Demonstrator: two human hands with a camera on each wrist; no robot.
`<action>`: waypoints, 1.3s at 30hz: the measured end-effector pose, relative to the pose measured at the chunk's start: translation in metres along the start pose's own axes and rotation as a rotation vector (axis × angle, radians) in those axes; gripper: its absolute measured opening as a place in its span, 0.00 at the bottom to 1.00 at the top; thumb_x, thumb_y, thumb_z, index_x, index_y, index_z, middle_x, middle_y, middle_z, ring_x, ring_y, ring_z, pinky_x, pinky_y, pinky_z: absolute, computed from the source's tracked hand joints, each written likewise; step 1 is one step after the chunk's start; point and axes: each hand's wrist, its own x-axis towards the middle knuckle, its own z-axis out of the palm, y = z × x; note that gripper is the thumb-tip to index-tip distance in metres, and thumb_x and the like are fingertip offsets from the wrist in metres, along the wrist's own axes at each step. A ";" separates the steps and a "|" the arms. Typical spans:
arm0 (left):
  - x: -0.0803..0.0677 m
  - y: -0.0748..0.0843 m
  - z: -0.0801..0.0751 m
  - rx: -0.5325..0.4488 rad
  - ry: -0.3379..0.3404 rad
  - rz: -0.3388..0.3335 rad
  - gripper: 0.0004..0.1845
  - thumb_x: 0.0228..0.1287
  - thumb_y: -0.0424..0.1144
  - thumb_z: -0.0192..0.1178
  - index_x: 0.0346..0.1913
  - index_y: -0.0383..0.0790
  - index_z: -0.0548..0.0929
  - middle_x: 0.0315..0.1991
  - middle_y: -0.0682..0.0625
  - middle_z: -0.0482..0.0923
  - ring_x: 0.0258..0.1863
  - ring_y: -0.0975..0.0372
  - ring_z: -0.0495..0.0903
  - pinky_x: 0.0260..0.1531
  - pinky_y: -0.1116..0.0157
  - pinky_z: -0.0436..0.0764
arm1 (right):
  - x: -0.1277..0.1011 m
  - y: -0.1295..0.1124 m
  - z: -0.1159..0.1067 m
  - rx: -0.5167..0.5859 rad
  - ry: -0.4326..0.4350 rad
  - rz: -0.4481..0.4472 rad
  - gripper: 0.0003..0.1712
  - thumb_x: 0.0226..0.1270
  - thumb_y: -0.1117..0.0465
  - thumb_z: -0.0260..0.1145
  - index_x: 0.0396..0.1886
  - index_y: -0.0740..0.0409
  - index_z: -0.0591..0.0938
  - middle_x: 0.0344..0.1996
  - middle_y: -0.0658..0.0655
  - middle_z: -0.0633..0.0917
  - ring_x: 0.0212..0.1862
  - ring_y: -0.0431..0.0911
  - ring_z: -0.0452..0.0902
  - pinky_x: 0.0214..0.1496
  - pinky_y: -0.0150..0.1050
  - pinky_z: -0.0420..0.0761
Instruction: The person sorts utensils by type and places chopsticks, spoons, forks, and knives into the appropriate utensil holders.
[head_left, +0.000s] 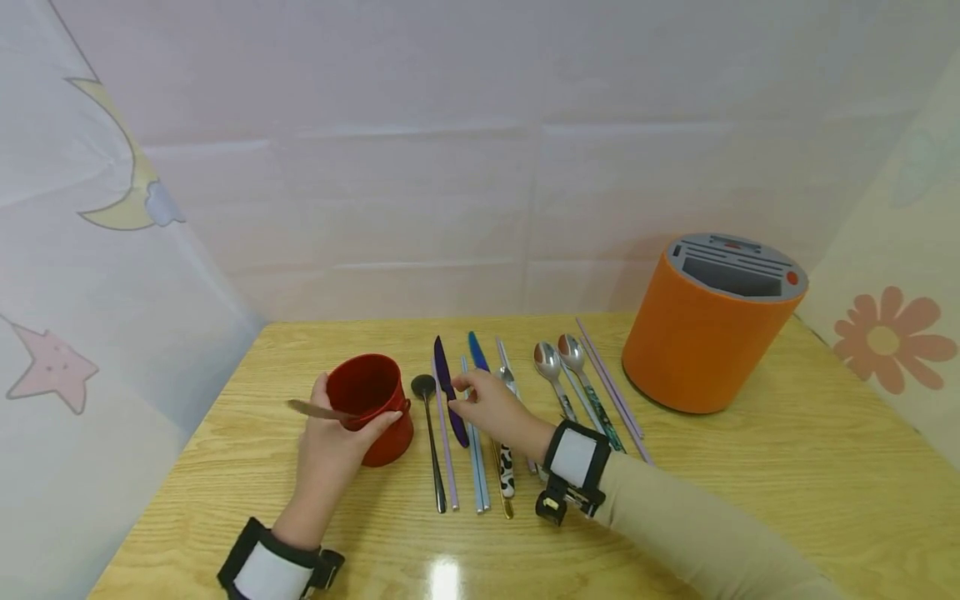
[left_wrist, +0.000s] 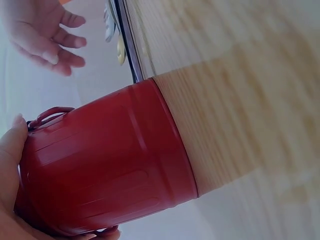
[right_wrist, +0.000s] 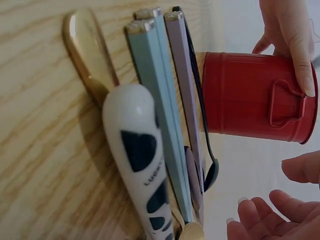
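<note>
My left hand (head_left: 333, 446) grips a small red bucket (head_left: 386, 442) round its rim, thumb on the near side. A thin brown strip (head_left: 318, 409) crosses above that hand at the rim. In the left wrist view the bucket (left_wrist: 107, 160) has its base on the table. My right hand (head_left: 506, 408) is over the cutlery, fingers loosely bent with nothing between them. Below and beside it lie a purple knife (head_left: 452, 408), a blue-bladed knife (head_left: 477, 350), pale blue chopsticks (head_left: 477, 471) and a cow-patterned handle (right_wrist: 145, 165). Nearest the bucket is a dark long-handled spoon (head_left: 435, 450).
Right of the right hand lie two silver spoons (head_left: 550, 362) with patterned handles and lilac chopsticks (head_left: 611, 383). An orange cylindrical holder (head_left: 705, 342) with a grey slotted top stands at the table's right. A pale curtain (head_left: 450, 167) hangs behind the wooden table (head_left: 247, 417).
</note>
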 end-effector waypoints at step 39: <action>-0.001 -0.001 0.000 -0.063 -0.026 -0.083 0.59 0.51 0.46 0.76 0.75 0.35 0.46 0.68 0.38 0.60 0.65 0.46 0.63 0.59 0.44 0.70 | 0.038 0.007 0.037 -0.500 -0.103 0.076 0.11 0.63 0.73 0.60 0.20 0.65 0.77 0.17 0.56 0.76 0.14 0.40 0.66 0.15 0.29 0.64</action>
